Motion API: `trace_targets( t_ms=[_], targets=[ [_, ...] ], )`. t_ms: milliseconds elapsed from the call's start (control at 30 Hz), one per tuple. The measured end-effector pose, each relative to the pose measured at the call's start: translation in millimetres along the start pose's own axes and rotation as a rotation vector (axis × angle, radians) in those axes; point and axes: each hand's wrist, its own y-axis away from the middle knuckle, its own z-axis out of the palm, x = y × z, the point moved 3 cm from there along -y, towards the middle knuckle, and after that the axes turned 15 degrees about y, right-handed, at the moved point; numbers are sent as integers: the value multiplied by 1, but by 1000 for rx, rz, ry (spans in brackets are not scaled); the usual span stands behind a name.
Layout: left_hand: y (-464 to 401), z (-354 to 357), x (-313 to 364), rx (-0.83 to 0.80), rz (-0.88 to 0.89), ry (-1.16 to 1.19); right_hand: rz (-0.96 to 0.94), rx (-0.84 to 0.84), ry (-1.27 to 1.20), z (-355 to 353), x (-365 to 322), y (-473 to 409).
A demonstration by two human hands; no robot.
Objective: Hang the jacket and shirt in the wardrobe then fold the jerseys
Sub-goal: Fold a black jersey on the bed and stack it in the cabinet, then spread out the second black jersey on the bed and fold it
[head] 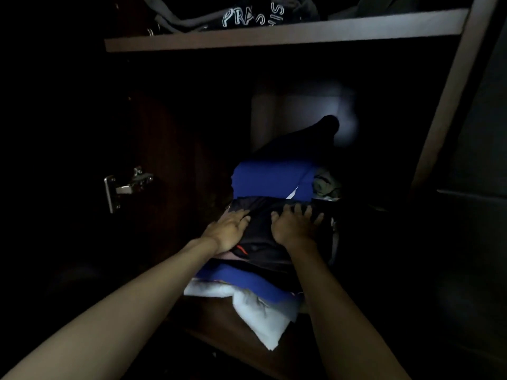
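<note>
A folded black jersey with a small orange mark lies on top of a stack of clothes on a dark wardrobe shelf. My left hand lies flat on its left side, fingers apart. Pressing on its right side is my right hand, fingers spread. Behind the black jersey sits a folded blue jersey. Under the black one I see another blue garment and a white garment that hangs over the shelf's front edge.
The shelf above carries a dark garment with white lettering. A metal door hinge is on the left wall. A wardrobe side panel rises at the right. A dark garment and an olive cloth lie behind the stack.
</note>
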Motion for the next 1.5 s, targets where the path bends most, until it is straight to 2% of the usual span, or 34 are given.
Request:
trace_targets(
  t_ms=[67,133,167,333,500,633,733,833,933,1000,1067,1233,1500],
  targets=[
    [14,-14,2,112,-21,72,-90,108,-100,-17,-16,9],
    [45,-26,-4,221,-28,155,-271,200,-324,-27,-42,29],
    [65,-31,-9,263,-37,180,-382,192,-449,-28,-59,42],
    [189,-67,-24,471,-99,232,-903,64,-824,-32,-148,124],
    [306,-83,-27,599,-178,243,-1180,-161,-1142,-58,-206,219],
    [400,-78,-16,690,-250,237,-1433,-227,-1289,-101,-212,304],
    [479,-73,-4,748,-364,172,-1673,-254,-1242,-128,-213,386],
    [574,-63,4,840,-553,36,-1859,-337,-1158,-131,-223,484],
    [682,-43,19,981,-752,-86,-2077,-335,-931,-111,-229,598],
    [759,-23,31,1075,-928,-111,-2201,-391,-782,-91,-226,675],
    [838,5,49,1155,-1124,-114,-2317,-466,-626,-72,-217,749],
    [994,84,112,1337,-1424,-68,-2557,-530,-414,-39,-177,903],
    [1135,179,169,1583,-1811,46,-2866,-527,-93,4,-136,1082]
  ],
)
